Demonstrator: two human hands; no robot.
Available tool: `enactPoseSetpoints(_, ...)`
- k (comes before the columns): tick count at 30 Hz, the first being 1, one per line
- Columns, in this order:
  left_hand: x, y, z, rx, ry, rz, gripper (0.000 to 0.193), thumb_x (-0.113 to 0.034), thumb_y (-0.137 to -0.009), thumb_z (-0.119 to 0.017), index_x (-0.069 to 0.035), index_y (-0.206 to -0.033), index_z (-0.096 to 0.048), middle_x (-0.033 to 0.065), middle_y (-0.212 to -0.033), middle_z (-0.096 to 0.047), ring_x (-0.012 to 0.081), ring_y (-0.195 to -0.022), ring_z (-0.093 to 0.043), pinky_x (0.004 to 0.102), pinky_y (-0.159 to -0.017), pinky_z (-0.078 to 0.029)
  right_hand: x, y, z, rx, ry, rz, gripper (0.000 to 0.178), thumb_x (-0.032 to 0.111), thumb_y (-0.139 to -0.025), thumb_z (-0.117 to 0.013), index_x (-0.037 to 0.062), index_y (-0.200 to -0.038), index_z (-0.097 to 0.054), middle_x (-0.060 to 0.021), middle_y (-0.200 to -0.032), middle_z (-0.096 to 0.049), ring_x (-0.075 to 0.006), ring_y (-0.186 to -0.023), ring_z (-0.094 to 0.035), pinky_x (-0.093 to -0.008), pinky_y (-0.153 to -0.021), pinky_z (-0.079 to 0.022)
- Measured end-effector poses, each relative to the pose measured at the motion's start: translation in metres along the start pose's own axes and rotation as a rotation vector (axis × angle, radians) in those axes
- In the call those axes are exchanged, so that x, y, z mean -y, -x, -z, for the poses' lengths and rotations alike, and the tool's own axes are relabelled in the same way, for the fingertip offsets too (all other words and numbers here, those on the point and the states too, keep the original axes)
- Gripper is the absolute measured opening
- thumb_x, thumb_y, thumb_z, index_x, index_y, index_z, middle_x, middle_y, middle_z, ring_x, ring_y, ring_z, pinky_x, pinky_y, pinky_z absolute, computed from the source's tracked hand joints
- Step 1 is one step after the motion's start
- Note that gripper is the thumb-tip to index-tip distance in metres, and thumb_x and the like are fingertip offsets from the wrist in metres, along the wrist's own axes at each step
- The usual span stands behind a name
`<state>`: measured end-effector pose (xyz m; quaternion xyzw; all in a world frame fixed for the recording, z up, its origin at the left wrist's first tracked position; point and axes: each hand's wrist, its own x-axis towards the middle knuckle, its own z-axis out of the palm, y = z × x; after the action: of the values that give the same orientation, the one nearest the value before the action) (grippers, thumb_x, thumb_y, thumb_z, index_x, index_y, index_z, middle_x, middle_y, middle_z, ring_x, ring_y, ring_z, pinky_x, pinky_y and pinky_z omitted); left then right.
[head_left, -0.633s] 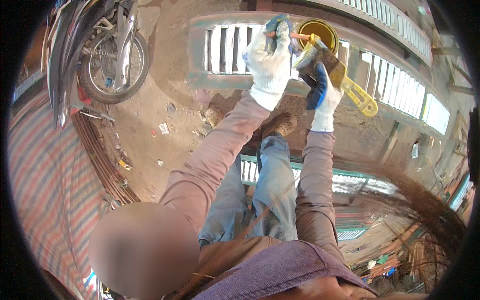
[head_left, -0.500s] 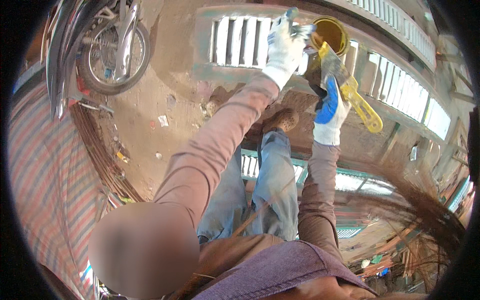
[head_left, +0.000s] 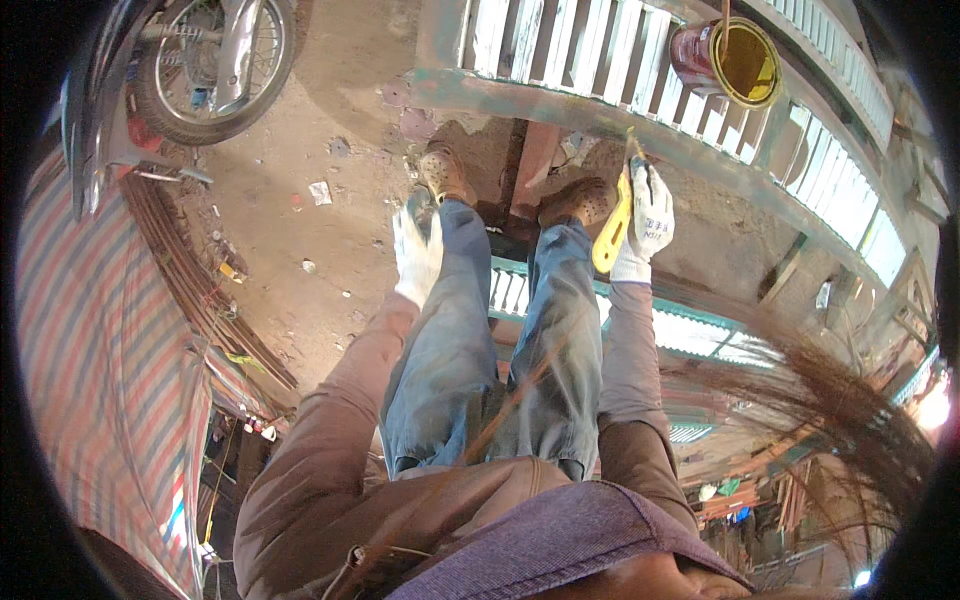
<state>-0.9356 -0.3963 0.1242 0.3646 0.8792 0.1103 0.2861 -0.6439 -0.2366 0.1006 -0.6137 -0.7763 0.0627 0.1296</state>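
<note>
My right hand (head_left: 650,212), in a white glove with a blue palm, grips a yellow-handled scraper (head_left: 613,228). The blade's narrow side faces up, close to the near rail of a slatted panel (head_left: 560,100) with green-edged framing and white slats. My left hand (head_left: 418,250), gloved too, hangs beside my left shin; its fingers seem apart and I see nothing held, though the fingertips look dark and are partly unclear. A paint can (head_left: 697,62) with a yellow-coated inside rests on the panel's slats, a brown stick (head_left: 726,18) rising from it.
A motorbike wheel (head_left: 235,70) stands at the far left, above a striped tarp (head_left: 105,350) and a stack of long thin rods (head_left: 200,270). More white-slatted panels (head_left: 840,180) lie at the right. My brown clogs (head_left: 447,172) are on the dirt ground before the panel.
My left hand has come away from the can and dropped back beside my left leg. My right hand has drawn the scraper nearer and turned it edge-on. The view has shifted.
</note>
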Motion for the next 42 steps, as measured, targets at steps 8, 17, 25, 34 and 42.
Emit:
enactPoseSetpoints(8,0.082,0.069,-0.015,0.349,-0.056,-0.153,0.043,-0.018,-0.087,-0.059,0.001,-0.123,-0.048,0.0252,-0.12,-0.052,0.0437,-0.103,-0.056,0.0456,-0.085,-0.049,0.048,-0.007,-0.038,0.021,0.228,-0.152,0.035,0.016,-0.082,-0.061,0.0175,-0.117,-0.064,-0.0039,-0.113,-0.066,-0.025,-0.102,-0.062,-0.0364,-0.084,-0.052)
enactPoseSetpoints(17,0.076,0.043,-0.011,0.423,-0.18,-0.286,0.036,-0.012,-0.084,-0.058,-0.002,-0.117,-0.052,0.0217,-0.115,-0.056,0.0408,-0.095,-0.059,0.0461,-0.081,-0.049,0.057,-0.016,-0.023,-0.62,-0.754,-0.379,0.026,-0.004,-0.082,-0.064,0.0027,-0.107,-0.069,-0.0087,-0.104,-0.069,-0.0208,-0.093,-0.067,-0.0304,-0.085,-0.052)
enactPoseSetpoints(25,0.083,0.035,-0.012,0.477,-0.282,-0.386,0.035,-0.016,-0.083,-0.055,-0.006,-0.116,-0.056,0.015,-0.121,-0.056,0.0346,-0.098,-0.06,0.0447,-0.083,-0.049,0.041,-0.02,-0.037,-0.176,-0.191,-0.507,0.026,0.005,-0.088,-0.059,-0.0053,-0.111,-0.064,-0.0133,-0.111,-0.066,-0.0199,-0.098,-0.065,-0.0265,-0.087,-0.052)
enactPoseSetpoints(34,0.095,0.028,-0.011,0.474,-0.243,-0.377,0.035,-0.019,-0.082,-0.057,-0.009,-0.116,-0.057,0.0119,-0.123,-0.055,0.0321,-0.099,-0.06,0.0449,-0.084,-0.048,0.116,-0.028,-0.057,0.095,0.243,-0.356,0.04,0.028,-0.082,-0.064,0.0178,-0.12,-0.061,-0.0034,-0.11,-0.065,-0.0208,-0.093,-0.064,-0.032,-0.079,-0.052)
enactPoseSetpoints(42,0.099,0.032,-0.015,0.468,-0.268,-0.404,0.037,-0.02,-0.08,-0.058,-0.01,-0.116,-0.058,0.0119,-0.121,-0.056,0.0314,-0.098,-0.06,0.0442,-0.082,-0.048,0.223,-0.036,-0.067,0.25,0.136,-0.16,0.045,0.016,-0.073,-0.061,0.0093,-0.117,-0.059,-0.0091,-0.112,-0.06,-0.0257,-0.101,-0.059,-0.0389,-0.079,-0.048)
